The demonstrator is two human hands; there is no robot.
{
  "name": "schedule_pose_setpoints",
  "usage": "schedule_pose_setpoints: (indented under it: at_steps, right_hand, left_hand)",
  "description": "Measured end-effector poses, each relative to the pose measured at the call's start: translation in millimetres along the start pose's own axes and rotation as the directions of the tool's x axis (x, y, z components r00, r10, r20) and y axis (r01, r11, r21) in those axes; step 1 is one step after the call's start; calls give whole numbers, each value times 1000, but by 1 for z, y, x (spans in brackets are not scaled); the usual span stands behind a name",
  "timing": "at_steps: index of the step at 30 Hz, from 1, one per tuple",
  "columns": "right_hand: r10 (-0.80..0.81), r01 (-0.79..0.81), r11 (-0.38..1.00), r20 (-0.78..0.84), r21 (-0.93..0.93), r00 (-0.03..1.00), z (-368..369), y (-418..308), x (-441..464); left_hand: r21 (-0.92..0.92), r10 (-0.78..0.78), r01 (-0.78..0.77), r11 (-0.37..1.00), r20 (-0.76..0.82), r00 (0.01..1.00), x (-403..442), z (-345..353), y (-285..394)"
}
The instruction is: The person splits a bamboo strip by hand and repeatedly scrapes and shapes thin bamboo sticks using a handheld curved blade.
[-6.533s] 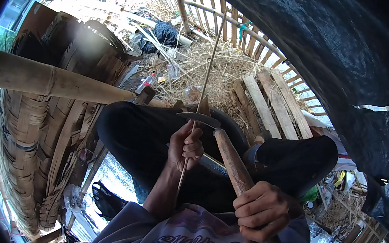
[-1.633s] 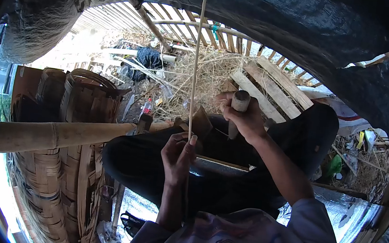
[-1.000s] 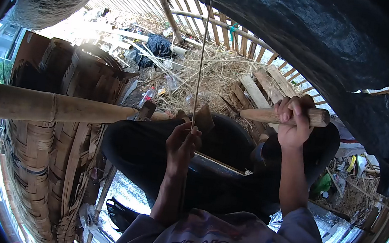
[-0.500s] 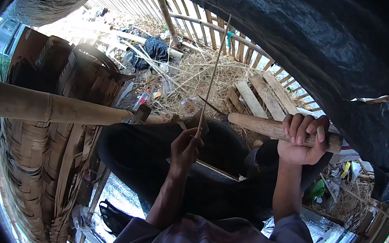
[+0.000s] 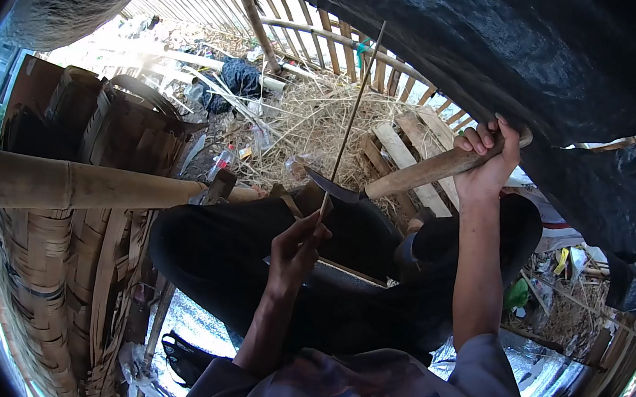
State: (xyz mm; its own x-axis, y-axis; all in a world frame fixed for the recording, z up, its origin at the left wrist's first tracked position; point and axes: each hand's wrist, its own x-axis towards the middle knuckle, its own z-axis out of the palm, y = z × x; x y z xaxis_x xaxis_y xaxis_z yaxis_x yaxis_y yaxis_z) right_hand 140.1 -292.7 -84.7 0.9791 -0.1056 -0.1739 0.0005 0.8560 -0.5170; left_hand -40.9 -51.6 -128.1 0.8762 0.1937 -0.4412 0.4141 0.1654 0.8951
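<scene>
A thin bamboo strip [image 5: 354, 112] rises from my left hand [image 5: 296, 249], whose fingers pinch it near its lower end. My right hand [image 5: 488, 161] is wrapped around the far end of a knife's long wooden handle [image 5: 423, 171]. The knife's short, pointed blade [image 5: 338, 191] crosses the strip just above my left fingers. Blade and strip seem to touch, though I cannot tell whether the edge is in the bamboo. My crossed legs in dark trousers [image 5: 211, 245] lie below both hands.
A thick bamboo pole [image 5: 84, 187] comes in from the left, above woven bamboo pieces [image 5: 44, 261]. Ahead lie dry straw shavings [image 5: 311, 119], wooden boards [image 5: 408, 166] and a plastic bottle [image 5: 222, 158]. A dark tarp [image 5: 507, 55] hangs low overhead at the right.
My right hand has risen, tilting the handle upward at its far end. The blade has turned to show more of its flat side. My left hand has dropped slightly with the strip.
</scene>
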Motion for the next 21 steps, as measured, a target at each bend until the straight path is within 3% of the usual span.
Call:
schedule_pose_setpoints:
  at_steps: [1, 3, 7, 11, 15, 19, 21]
  right_hand:
    - [4, -4, 1000, -3, 0, 1000, 1, 0, 2]
    - [-137, 141, 989, -103, 34, 985, 1, -5, 11]
    - [15, -16, 999, -11, -51, 1000, 6, -6, 1]
    - [-129, 134, 991, -141, 29, 982, 1, -5, 7]
    - [13, -16, 998, -46, -65, 999, 1, -5, 2]
    - [-67, 71, 997, -151, 19, 986, -1, -7, 9]
    - [-43, 42, 999, -64, -13, 997, -6, -10, 8]
  left_hand:
    - [-10, -7, 7, 1000, -1, 1000, 0, 0, 2]
    - [-23, -13, 13, 1000, -5, 1000, -1, 0, 0]
    - [25, 26, -26, 999, 0, 1000, 1, 4, -1]
    - [65, 10, -8, 998, -30, 999, 0, 5, 6]
    - [78, 35, -33, 996, -22, 999, 1, 3, -7]
    - [51, 7, -6, 999, -33, 999, 0, 2, 0]
    - [49, 37, -36, 998, -15, 999, 1, 3, -2]
